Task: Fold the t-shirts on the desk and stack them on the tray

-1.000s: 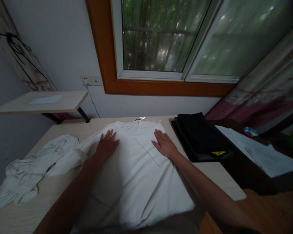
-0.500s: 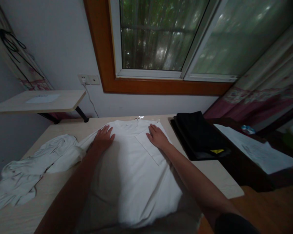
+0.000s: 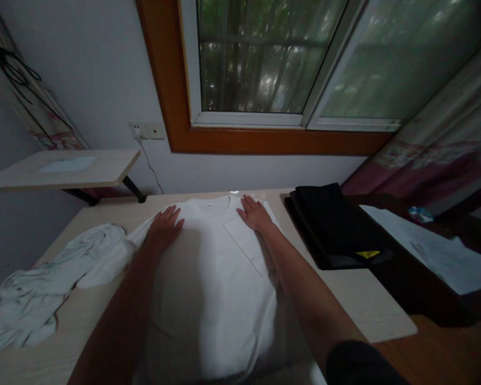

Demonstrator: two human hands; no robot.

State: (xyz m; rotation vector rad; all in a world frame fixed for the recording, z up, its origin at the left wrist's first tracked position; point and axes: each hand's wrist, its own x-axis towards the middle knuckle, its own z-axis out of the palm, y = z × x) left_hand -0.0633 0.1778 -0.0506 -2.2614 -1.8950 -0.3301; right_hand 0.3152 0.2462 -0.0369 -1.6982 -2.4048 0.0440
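A white T-shirt point(image 3: 220, 267) lies spread on the table in front of me, its collar at the far side and its lower part toward my body. One sleeve is folded inward over the chest on the right. My left hand point(image 3: 165, 225) rests flat on the shirt's left shoulder, fingers apart. On the right shoulder, beside the collar, my right hand point(image 3: 255, 213) lies flat with its fingers stretched out. Neither hand grips the cloth. Shade from my body and arms darkens the left part of the shirt.
A crumpled white cloth point(image 3: 64, 272) lies at the left of the table point(image 3: 369, 299). Folded black cloth point(image 3: 324, 224) sits to the right. Beyond it is a sheet of paper point(image 3: 428, 251) on a dark surface. A raised shelf point(image 3: 104, 166) stands back left, near a wall socket point(image 3: 146, 130).
My right hand has slid slightly up and left along the shoulder, toward the collar. My left hand has shifted a little left. The view has turned slightly.
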